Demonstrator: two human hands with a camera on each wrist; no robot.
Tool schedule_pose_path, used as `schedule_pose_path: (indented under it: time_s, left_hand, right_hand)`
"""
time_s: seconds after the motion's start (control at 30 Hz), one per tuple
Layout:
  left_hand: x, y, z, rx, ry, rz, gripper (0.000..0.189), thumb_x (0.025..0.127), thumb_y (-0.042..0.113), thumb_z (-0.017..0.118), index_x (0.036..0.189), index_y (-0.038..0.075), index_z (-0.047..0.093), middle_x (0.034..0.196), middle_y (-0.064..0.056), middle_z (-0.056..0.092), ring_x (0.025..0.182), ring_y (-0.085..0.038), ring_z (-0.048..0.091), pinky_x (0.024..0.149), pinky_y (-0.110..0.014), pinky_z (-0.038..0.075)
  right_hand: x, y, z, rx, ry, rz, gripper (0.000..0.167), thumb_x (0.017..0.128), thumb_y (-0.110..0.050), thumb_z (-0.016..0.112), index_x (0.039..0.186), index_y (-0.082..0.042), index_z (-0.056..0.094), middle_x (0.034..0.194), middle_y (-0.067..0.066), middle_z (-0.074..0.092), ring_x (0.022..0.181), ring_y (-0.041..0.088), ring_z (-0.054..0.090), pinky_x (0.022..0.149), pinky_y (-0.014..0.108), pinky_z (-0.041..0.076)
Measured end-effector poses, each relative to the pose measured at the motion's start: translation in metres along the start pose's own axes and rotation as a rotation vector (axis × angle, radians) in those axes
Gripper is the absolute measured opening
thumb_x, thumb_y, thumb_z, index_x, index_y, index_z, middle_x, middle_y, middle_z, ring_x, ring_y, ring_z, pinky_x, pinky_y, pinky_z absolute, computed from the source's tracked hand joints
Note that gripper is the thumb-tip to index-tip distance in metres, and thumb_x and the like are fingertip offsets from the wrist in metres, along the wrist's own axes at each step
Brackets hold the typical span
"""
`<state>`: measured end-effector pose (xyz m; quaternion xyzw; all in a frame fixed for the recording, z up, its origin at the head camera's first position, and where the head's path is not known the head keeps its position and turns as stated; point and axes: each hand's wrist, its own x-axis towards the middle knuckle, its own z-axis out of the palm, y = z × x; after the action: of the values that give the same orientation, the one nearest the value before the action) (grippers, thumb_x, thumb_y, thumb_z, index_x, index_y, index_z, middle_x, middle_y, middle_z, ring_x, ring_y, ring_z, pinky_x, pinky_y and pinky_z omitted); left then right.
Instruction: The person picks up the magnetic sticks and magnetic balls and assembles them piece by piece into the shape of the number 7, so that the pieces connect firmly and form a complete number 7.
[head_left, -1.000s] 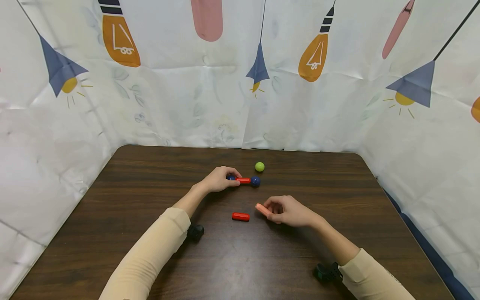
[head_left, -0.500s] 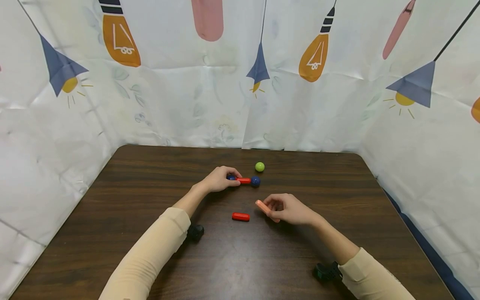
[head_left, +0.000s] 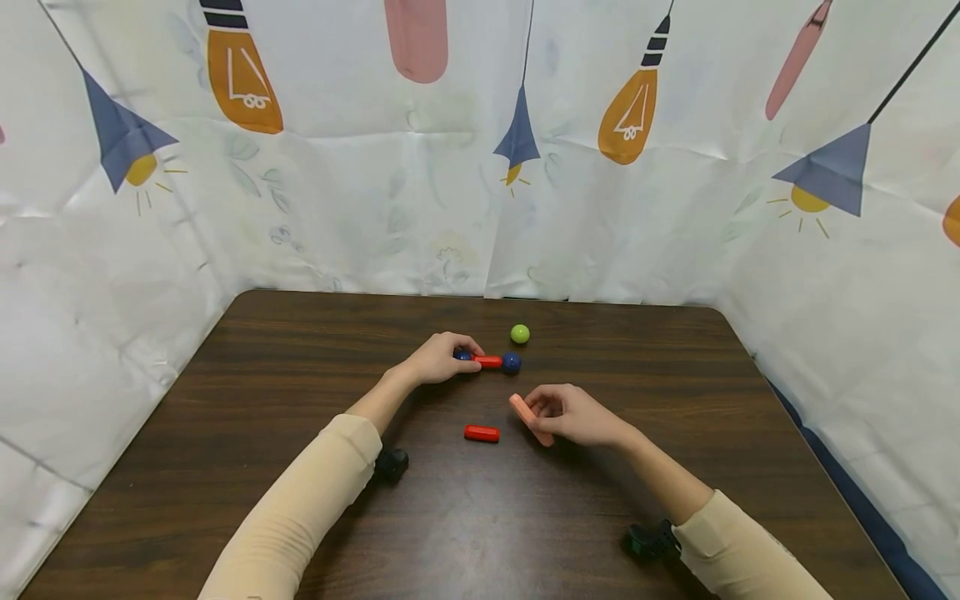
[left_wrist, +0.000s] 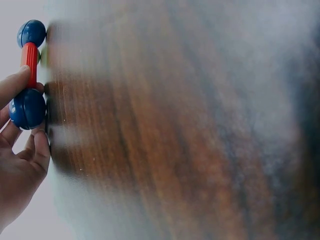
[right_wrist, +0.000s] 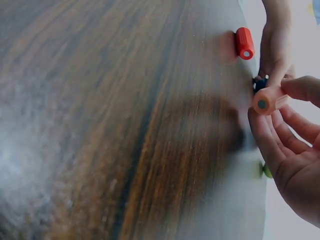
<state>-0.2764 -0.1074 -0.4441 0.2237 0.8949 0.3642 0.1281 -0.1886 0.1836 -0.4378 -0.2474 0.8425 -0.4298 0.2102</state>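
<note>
At the far middle of the table, my left hand grips the left end of a red magnetic rod that joins two blue balls. One blue ball shows whole at the right end; fingers partly cover the other blue ball, clearer in the left wrist view. My right hand pinches a salmon-pink rod between thumb and fingers, tilted over the table. A round metal spot marks its end in the right wrist view. A second red rod lies loose to the left of the right hand.
A lime-green ball sits behind the blue-ended piece. Dark wrist cameras hang at both forearms, the left one and the right one. The brown wood table ends at a white printed curtain.
My right hand has lifted slightly away from me, and the pink rod in it has turned steeper. The left hand and the joined piece stay where they were.
</note>
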Motion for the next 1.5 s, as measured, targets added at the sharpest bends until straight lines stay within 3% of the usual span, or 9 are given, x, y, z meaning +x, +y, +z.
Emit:
schedule_pose_path:
  time_s: [0.43, 0.73, 1.1, 1.5]
  left_hand:
    - [-0.001, 0.0, 0.0, 0.0, -0.001, -0.003, 0.024, 0.097, 0.026, 0.074, 0.118, 0.014, 0.075, 0.112, -0.003, 0.069, 0.097, -0.021, 0.059, 0.087, -0.039, 0.049]
    - [-0.002, 0.001, -0.001, -0.002, -0.004, 0.009, 0.023, 0.097, 0.025, 0.074, 0.118, 0.014, 0.075, 0.11, -0.001, 0.069, 0.095, -0.02, 0.058, 0.087, -0.039, 0.048]
    - [-0.002, 0.001, -0.001, -0.006, -0.009, 0.012, 0.023, 0.098, 0.024, 0.074, 0.118, 0.013, 0.075, 0.11, -0.002, 0.069, 0.094, -0.021, 0.057, 0.088, -0.039, 0.047]
    - [-0.002, 0.001, -0.002, -0.008, -0.016, 0.014, 0.023, 0.098, 0.025, 0.074, 0.118, 0.014, 0.075, 0.11, -0.001, 0.069, 0.093, -0.02, 0.057, 0.087, -0.039, 0.047]
  right_hand:
    - [0.006, -0.004, 0.002, 0.183, 0.077, 0.118, 0.04, 0.098, -0.016, 0.071, 0.129, 0.007, 0.061, 0.111, 0.012, 0.065, 0.092, 0.021, 0.065, 0.076, 0.036, 0.058]
    - [0.012, -0.002, 0.007, 0.298, 0.13, 0.151, 0.039, 0.098, -0.013, 0.071, 0.129, 0.008, 0.06, 0.104, 0.012, 0.066, 0.084, 0.018, 0.067, 0.075, 0.035, 0.059]
    - [0.019, -0.006, 0.012, 0.411, 0.203, 0.243, 0.042, 0.099, -0.011, 0.069, 0.133, 0.009, 0.055, 0.112, 0.017, 0.066, 0.089, 0.02, 0.069, 0.08, 0.038, 0.059]
    - [0.025, -0.005, 0.017, 0.532, 0.208, 0.245, 0.043, 0.101, -0.011, 0.066, 0.135, 0.01, 0.05, 0.116, 0.02, 0.063, 0.094, 0.022, 0.067, 0.08, 0.039, 0.059]
